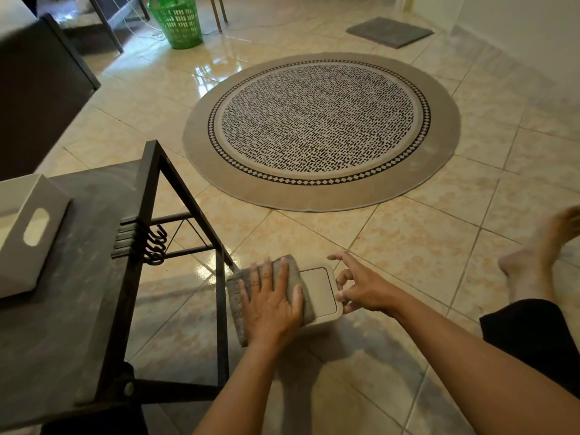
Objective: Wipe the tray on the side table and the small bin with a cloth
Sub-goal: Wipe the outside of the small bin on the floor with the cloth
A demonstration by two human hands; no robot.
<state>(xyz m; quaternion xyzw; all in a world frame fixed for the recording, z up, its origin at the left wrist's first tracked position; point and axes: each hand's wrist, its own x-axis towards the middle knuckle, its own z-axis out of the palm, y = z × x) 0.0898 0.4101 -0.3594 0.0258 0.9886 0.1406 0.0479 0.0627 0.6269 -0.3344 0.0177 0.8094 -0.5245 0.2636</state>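
Note:
A small beige bin (320, 293) with a flat lid stands on the tiled floor beside the side table. A grey cloth (293, 271) lies over the left half of its lid. My left hand (273, 304) presses flat on the cloth, fingers spread. My right hand (361, 285) is at the bin's right edge, fingers curled and apart, fingertips touching the rim. A white tray (18, 237) with a cut-out handle sits on the dark side table (94, 215) at the left.
The table's black metal frame (185, 196) with hooks stands just left of the bin. A round patterned rug (320, 130) lies ahead. A green basket (179, 20) and a grey mat (389, 31) are at the back. My bare foot (533, 255) is at the right.

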